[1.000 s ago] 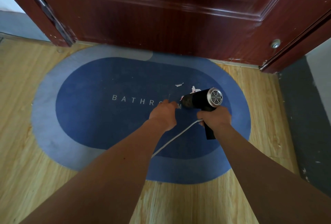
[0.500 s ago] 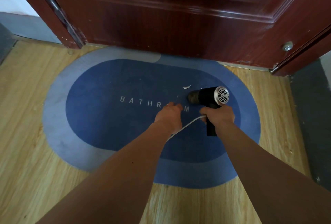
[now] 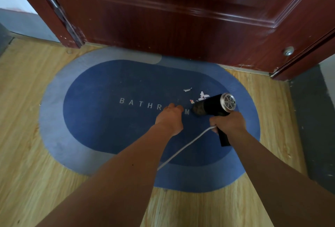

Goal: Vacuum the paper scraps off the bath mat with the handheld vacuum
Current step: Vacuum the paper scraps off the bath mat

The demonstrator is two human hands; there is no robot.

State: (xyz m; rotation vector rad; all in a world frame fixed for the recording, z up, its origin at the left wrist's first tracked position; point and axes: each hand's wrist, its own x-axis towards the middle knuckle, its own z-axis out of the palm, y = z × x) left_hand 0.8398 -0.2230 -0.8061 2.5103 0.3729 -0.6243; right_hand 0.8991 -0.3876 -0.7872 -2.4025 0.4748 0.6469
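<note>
The right grip [image 3: 227, 122] clasps the vacuum [image 3: 212, 107], nozzle beside paper scraps [image 3: 203, 96] on the bath mat [image 3: 90, 118]; the left grip [image 3: 169, 116] rests there, its curl unclear. A hasty pass could scatter scraps.

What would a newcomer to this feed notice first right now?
A blue oval bath mat lettered BATHROOM fills the floor in front of the dark red door. Right of its centre, the right hand grips a black handheld vacuum, nozzle low, with white paper scraps just beyond it. The left hand rests on the mat over the lettering.
</note>
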